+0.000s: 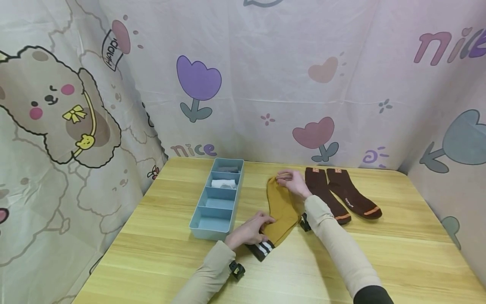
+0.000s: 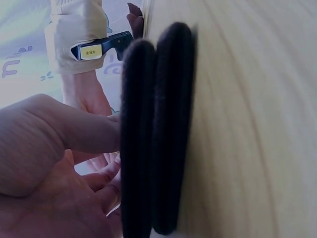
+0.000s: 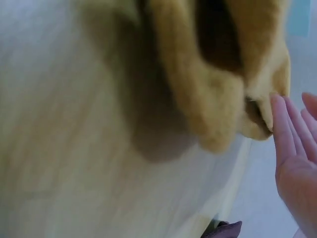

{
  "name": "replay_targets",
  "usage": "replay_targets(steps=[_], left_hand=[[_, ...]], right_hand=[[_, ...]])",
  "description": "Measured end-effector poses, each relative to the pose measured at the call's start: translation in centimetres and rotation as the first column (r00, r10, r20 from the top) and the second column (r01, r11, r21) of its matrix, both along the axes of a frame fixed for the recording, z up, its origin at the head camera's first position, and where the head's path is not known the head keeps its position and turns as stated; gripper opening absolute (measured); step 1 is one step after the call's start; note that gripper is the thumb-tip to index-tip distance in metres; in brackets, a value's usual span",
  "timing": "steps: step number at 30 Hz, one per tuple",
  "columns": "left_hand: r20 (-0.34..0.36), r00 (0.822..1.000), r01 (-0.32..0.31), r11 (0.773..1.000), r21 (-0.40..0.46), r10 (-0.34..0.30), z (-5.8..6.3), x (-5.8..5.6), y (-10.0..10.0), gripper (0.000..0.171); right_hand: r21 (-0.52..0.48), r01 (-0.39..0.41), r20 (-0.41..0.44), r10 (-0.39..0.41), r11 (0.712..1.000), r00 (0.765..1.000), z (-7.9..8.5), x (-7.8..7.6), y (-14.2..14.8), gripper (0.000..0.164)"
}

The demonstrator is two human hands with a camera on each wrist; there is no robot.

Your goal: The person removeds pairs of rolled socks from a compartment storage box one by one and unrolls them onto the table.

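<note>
A pair of mustard yellow socks (image 1: 282, 207), stacked together, lies between my hands, its dark cuffs with white stripes (image 1: 263, 249) toward me. My left hand (image 1: 248, 230) rests on the cuff end, thumb and fingers apart on the upper side. In the left wrist view, the thumb (image 2: 89, 129) touches one of two stacked dark cuffs (image 2: 171, 134). At the toe end my right hand (image 1: 294, 183) pinches the yellow fabric. The right wrist view shows fairly straight fingers (image 3: 285, 129) at the raised toe, the yellow fabric (image 3: 213, 104) blurred; the thumb's grip is hidden.
A blue-grey divided box (image 1: 210, 232) stands left of the socks; its back compartments hold a grey roll (image 1: 228, 169) and a white roll (image 1: 223, 184). Two brown socks (image 1: 353, 194) with orange toe stripes lie right of my right hand. A printed curtain (image 1: 258, 84) hangs behind the table.
</note>
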State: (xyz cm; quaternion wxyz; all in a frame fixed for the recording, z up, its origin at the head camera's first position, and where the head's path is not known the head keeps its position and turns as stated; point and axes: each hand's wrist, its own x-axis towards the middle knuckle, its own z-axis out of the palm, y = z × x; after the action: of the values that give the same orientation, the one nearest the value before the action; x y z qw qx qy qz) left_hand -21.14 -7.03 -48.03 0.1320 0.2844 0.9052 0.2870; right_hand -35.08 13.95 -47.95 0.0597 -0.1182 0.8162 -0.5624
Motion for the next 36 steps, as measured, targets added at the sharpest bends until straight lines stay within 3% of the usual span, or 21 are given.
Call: replay_targets(steps=[6, 14, 20, 25, 29, 33, 36], left_hand=[[0.011, 1.000, 0.000, 1.000, -0.009, 0.000, 0.1, 0.0, 0.0, 0.051], [0.022, 1.000, -0.008, 1.000, -0.005, 0.008, 0.1, -0.1, 0.0, 0.052], [0.046, 0.997, -0.060, 0.998, 0.005, 0.059, 0.5, 0.4, -0.2, 0.056], [0.027, 0.997, -0.075, 0.997, 0.023, 0.074, 0.6, 0.8, -0.4, 0.056], [-0.024, 0.997, -0.076, 0.995, 0.071, 0.078, 0.7, 1.1, -0.7, 0.053], [-0.117, 0.990, -0.068, 0.990, 0.127, 0.083, 0.7, 1.3, -1.0, 0.049], [-0.145, 0.982, -0.099, 0.985, 0.141, 0.119, 0.6, 1.3, -1.0, 0.046]], right_hand=[[0.183, -0.138, -0.048, 0.149, 0.973, 0.988, -0.2, -0.1, -0.6, 0.043], [0.438, -0.214, -0.092, 0.281, 0.873, 0.955, -0.2, 0.2, -0.3, 0.054], [0.483, -0.223, -0.072, 0.293, 0.846, 0.953, 0.2, 0.7, 0.3, 0.059], [0.521, -0.220, -0.069, 0.297, 0.825, 0.952, 0.3, 0.9, 0.8, 0.063], [0.553, -0.200, -0.095, 0.300, 0.809, 0.949, 0.2, 1.2, 1.4, 0.066], [0.561, -0.160, -0.145, 0.286, 0.812, 0.947, 0.0, 1.6, 2.2, 0.067], [0.569, -0.121, -0.175, 0.264, 0.813, 0.949, -0.3, 1.9, 2.8, 0.068]])
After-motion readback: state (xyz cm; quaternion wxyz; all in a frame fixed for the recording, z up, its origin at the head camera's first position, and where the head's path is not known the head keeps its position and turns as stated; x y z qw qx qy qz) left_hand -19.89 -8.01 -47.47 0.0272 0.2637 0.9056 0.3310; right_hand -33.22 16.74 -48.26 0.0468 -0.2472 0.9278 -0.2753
